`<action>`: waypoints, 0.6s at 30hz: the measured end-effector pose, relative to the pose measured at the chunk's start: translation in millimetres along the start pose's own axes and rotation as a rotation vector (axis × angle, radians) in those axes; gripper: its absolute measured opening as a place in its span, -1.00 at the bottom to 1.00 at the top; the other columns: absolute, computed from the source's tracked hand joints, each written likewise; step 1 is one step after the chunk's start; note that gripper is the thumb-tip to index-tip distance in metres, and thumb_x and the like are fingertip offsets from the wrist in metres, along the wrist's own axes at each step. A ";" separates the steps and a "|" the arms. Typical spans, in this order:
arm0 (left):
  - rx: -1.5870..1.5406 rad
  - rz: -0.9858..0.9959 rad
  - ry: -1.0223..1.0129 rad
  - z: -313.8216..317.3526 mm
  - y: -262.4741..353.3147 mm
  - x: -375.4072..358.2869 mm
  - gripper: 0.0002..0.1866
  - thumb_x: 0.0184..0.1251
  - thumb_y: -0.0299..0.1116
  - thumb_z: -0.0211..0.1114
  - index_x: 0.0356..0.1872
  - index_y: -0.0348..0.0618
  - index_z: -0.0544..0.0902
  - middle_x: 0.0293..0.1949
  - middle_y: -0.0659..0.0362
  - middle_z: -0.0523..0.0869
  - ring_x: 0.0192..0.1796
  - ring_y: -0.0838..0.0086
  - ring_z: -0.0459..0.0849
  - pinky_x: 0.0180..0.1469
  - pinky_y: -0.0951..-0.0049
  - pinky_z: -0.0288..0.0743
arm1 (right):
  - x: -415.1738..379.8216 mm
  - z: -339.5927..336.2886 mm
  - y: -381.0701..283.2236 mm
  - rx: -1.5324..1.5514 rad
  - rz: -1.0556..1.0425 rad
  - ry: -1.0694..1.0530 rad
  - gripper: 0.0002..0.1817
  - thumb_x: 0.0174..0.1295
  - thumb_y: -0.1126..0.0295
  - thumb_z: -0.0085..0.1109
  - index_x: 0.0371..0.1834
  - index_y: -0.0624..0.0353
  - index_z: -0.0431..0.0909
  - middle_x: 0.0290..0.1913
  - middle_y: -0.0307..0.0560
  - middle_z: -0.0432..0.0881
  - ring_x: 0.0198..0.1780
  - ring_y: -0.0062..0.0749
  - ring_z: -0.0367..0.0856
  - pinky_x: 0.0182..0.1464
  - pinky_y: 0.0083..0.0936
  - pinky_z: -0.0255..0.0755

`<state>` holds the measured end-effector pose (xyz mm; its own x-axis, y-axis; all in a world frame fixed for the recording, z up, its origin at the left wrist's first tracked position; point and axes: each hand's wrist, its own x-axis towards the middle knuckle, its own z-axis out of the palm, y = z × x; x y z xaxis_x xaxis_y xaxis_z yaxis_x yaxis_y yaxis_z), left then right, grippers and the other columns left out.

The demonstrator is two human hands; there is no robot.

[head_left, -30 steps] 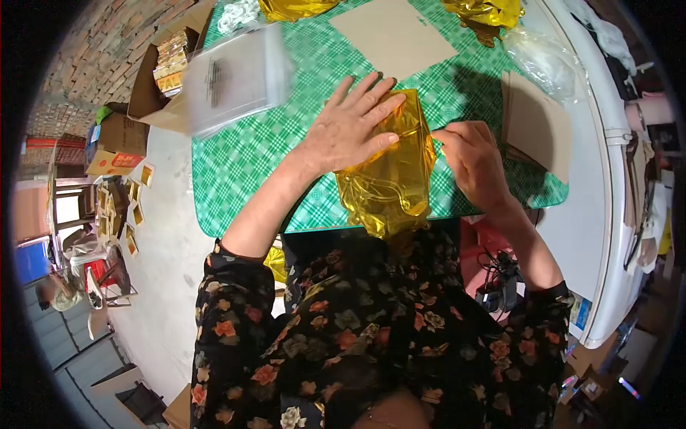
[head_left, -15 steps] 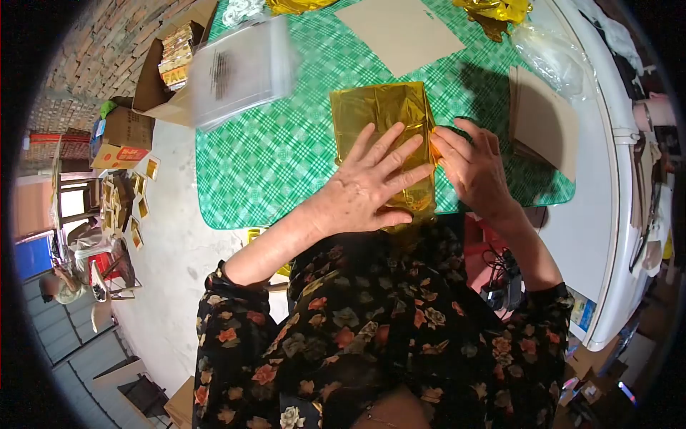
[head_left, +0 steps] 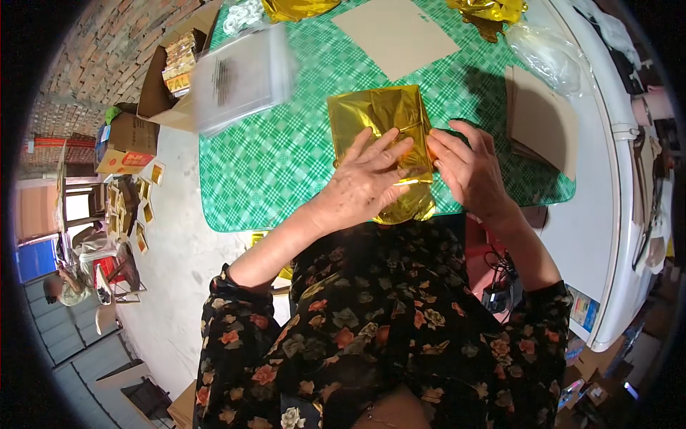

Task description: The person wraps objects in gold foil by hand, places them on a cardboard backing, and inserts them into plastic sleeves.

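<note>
A shiny gold foil packet (head_left: 371, 107) lies on the green checked tablecloth (head_left: 250, 164) in front of me. Its lower part hangs loose and crumpled near the table's front edge. My left hand (head_left: 364, 179) rests on the foil with its fingers spread, palm down. At the packet's right edge is my right hand (head_left: 471, 168), thumb and fingertips bent against the foil; whether they pinch it is hard to make out.
Beyond the packet lies a beige board (head_left: 396, 36). A stack of clear plastic sleeves (head_left: 243, 75) is at the left, beside an open carton (head_left: 153, 86). More boards (head_left: 543, 125) and a clear bag (head_left: 550, 61) are at the right. A person (head_left: 71, 286) sits far left.
My left hand has drawn its fingers closer together and slid slightly left and down. More of the loose foil shows below the packet. My right hand stays at the right edge.
</note>
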<state>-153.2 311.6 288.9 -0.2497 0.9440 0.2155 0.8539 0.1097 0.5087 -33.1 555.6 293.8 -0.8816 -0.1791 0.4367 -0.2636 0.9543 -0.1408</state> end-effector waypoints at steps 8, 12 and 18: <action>-0.493 -0.102 -0.022 -13.1 -10.2 7.7 -0.46 0.75 0.04 0.05 0.38 -0.15 0.67 0.63 -0.12 0.36 0.75 0.03 0.09 0.75 -0.07 -0.23 | -2.0 4.8 1.2 -0.050 -0.039 0.042 -0.70 0.21 0.37 0.33 0.00 0.20 0.77 0.32 -0.14 0.67 0.42 -0.06 0.44 0.41 -0.07 0.31; -0.513 -0.107 -0.019 -9.4 -8.4 8.9 -0.52 0.75 -0.01 0.07 0.31 -0.13 0.71 0.64 -0.04 0.37 0.76 0.10 0.06 0.76 -0.02 -0.34 | 1.0 3.4 -0.4 -0.058 -0.065 0.006 -0.70 0.19 0.38 0.30 -0.04 0.26 0.74 0.33 -0.02 0.67 0.42 -0.05 0.48 0.38 -0.07 0.32; -0.542 -0.114 -0.034 -13.7 -10.4 8.8 -0.47 0.74 0.04 0.06 0.35 -0.16 0.69 0.62 -0.12 0.38 0.75 0.03 0.07 0.76 -0.02 -0.25 | 6.0 4.5 -3.3 0.011 -0.039 0.034 -0.63 0.17 0.43 0.29 0.05 0.33 0.65 0.23 0.11 0.68 0.37 -0.04 0.55 0.31 -0.05 0.37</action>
<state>-170.5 314.5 297.0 -0.3045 0.9460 0.1112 0.4625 0.0447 0.8855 -39.3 550.3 292.9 -0.8569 -0.2073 0.4720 -0.3016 0.9442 -0.1328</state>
